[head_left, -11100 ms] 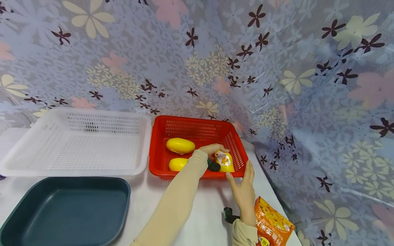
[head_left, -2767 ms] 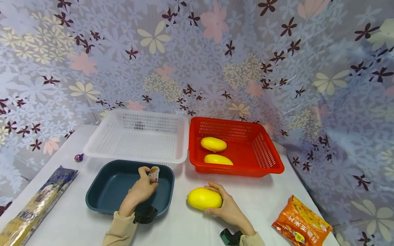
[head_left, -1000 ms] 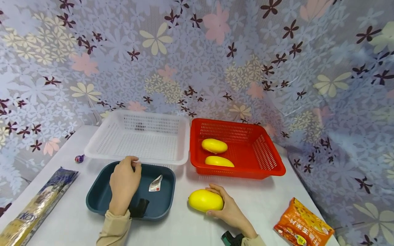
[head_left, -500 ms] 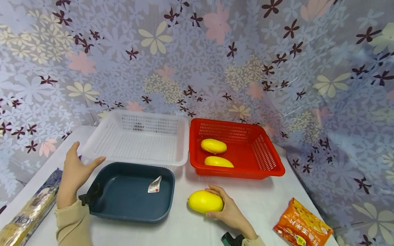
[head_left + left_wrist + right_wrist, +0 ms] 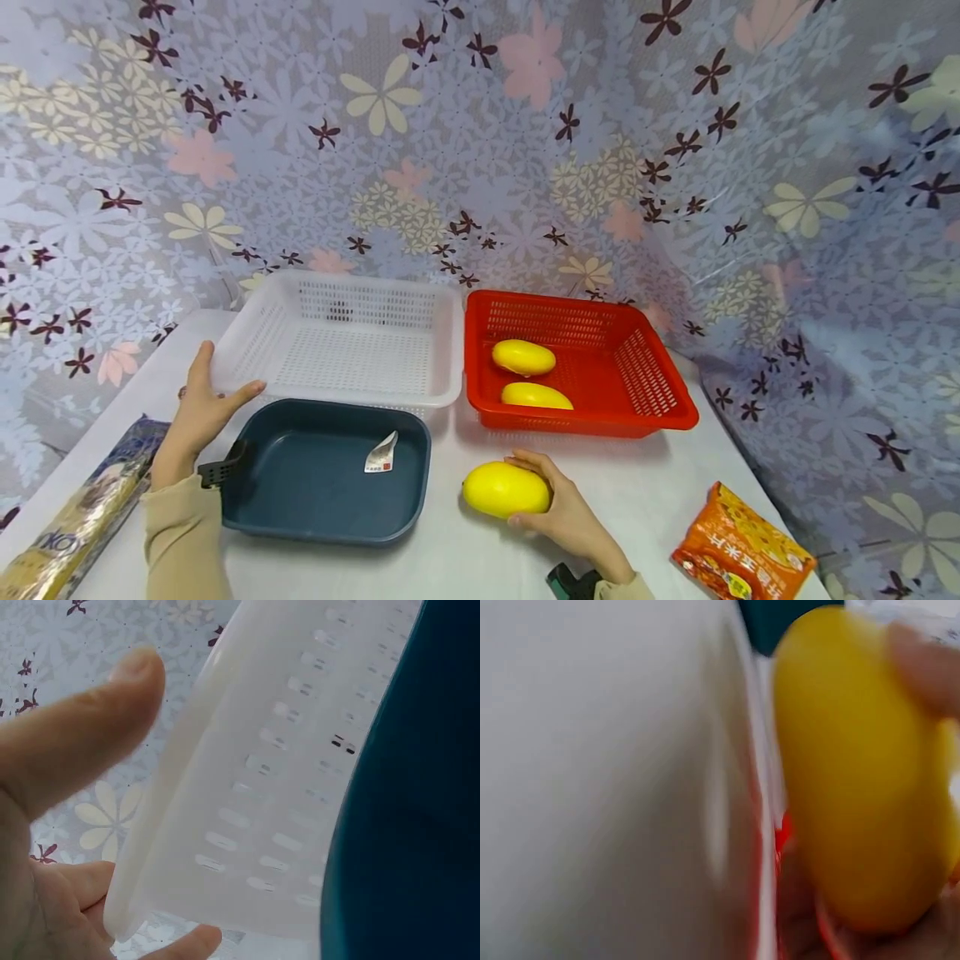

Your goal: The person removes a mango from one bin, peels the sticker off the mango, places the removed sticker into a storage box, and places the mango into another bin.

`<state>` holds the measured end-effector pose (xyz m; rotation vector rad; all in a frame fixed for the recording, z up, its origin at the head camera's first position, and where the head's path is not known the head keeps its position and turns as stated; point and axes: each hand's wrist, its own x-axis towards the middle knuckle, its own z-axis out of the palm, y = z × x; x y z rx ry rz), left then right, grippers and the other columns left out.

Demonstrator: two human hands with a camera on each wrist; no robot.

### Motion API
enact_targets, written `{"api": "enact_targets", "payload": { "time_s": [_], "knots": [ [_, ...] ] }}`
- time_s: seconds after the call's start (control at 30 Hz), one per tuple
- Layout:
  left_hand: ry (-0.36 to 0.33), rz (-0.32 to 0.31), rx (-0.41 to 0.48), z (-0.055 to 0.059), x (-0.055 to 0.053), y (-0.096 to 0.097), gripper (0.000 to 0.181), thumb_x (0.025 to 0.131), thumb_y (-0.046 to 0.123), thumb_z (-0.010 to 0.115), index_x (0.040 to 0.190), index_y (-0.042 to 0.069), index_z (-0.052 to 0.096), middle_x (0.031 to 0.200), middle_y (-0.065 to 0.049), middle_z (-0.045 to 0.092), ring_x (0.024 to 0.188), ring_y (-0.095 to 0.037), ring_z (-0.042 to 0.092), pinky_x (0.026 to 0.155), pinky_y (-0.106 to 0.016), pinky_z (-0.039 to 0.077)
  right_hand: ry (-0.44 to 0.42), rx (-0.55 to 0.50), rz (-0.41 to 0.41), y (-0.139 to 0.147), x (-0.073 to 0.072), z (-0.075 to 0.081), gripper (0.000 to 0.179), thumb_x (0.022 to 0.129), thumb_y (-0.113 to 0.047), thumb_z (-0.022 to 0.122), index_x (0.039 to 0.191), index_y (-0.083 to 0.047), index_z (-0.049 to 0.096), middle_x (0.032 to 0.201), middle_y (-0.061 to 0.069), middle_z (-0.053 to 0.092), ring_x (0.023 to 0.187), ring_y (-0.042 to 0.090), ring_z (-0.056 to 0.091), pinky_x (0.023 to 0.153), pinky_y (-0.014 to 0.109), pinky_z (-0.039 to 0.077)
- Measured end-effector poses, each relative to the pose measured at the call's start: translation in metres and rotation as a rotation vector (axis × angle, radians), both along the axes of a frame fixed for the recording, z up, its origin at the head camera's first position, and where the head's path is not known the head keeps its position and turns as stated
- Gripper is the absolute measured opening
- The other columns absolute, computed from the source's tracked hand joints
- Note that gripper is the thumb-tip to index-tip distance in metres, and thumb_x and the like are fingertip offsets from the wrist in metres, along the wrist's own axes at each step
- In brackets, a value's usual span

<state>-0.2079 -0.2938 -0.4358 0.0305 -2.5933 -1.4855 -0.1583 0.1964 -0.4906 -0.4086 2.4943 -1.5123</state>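
My right hand (image 5: 558,510) grips a smooth yellow mango (image 5: 504,490) just above the table, with the thumb on the near side and the fingers behind. In the right wrist view the mango (image 5: 855,772) is large and blurred, with part of the hand cut off. My left hand (image 5: 198,412) is spread at the front left corner of the white basket (image 5: 442,399). The left wrist view has the thumb (image 5: 97,724) raised and apart from the basket, while other fingers lie at its corner. A peeled label (image 5: 382,454) lies in the dark blue tray (image 5: 322,529).
Two more mangoes (image 5: 523,357) lie in the red basket (image 5: 585,423) at right. An orange snack bag (image 5: 742,546) is near the right edge. A long noodle packet (image 5: 82,517) lies at left, and a lollipop (image 5: 182,392) is mostly hidden behind my left hand.
The left hand let go of the label in the blue tray, then moved left to the white basket's corner. Earlier, the labelled mango was in the red basket; my right hand's hold stays unchanged lately.
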Motion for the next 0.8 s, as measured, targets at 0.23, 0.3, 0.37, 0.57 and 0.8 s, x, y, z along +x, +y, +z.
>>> {"api": "enact_targets", "payload": {
  "time_s": [0.23, 0.3, 0.37, 0.57, 0.8],
  "knots": [
    [0.016, 0.008, -0.002, -0.001, -0.003, 0.002, 0.103, 0.093, 0.028, 0.064, 0.151, -0.004, -0.015, 0.156, -0.033, -0.016, 0.144, -0.053, -0.008, 0.111, -0.070, 0.006, 0.057, -0.036, 0.083, -0.009, -0.006, 0.021, 0.079, 0.075, -0.023, 0.083, 0.143, -0.013, 0.043, 0.145, 0.006, 0.050, 0.129, 0.007, 0.046, 0.106, 0.018, 0.034],
    [0.024, 0.010, 0.005, -0.001, -0.003, 0.001, 0.102, 0.092, 0.025, 0.065, 0.151, -0.005, -0.012, 0.156, -0.035, -0.013, 0.143, -0.054, -0.005, 0.111, -0.070, 0.007, 0.080, -0.062, 0.119, -0.013, -0.009, 0.027, 0.075, 0.078, -0.021, 0.081, 0.142, -0.013, 0.044, 0.145, 0.009, 0.049, 0.127, 0.006, 0.047, 0.104, 0.017, 0.036],
    [0.031, 0.013, 0.014, -0.002, -0.003, 0.001, 0.101, 0.092, 0.023, 0.066, 0.151, -0.006, -0.011, 0.155, -0.035, -0.011, 0.143, -0.055, -0.003, 0.111, -0.070, 0.007, 0.095, -0.087, 0.146, -0.019, -0.014, 0.035, 0.071, 0.079, -0.019, 0.080, 0.141, -0.014, 0.045, 0.145, 0.009, 0.049, 0.125, 0.006, 0.048, 0.103, 0.018, 0.038],
    [0.031, 0.010, 0.012, -0.001, -0.003, 0.002, 0.101, 0.091, 0.023, 0.066, 0.151, -0.007, -0.010, 0.155, -0.036, -0.011, 0.142, -0.056, 0.000, 0.111, -0.070, 0.009, 0.135, -0.125, 0.169, -0.038, -0.036, 0.064, 0.064, 0.083, -0.020, 0.076, 0.140, -0.021, 0.047, 0.143, 0.004, 0.049, 0.122, 0.016, 0.048, 0.102, 0.022, 0.042],
    [0.028, -0.005, -0.015, 0.000, -0.002, 0.002, 0.101, 0.091, 0.021, 0.065, 0.150, -0.009, -0.011, 0.154, -0.037, -0.012, 0.141, -0.057, 0.001, 0.110, -0.070, 0.011, 0.171, -0.149, 0.116, -0.071, -0.073, 0.089, 0.062, 0.085, -0.019, 0.074, 0.141, -0.022, 0.046, 0.144, 0.005, 0.047, 0.122, 0.027, 0.047, 0.101, 0.039, 0.042]
  ]
}}
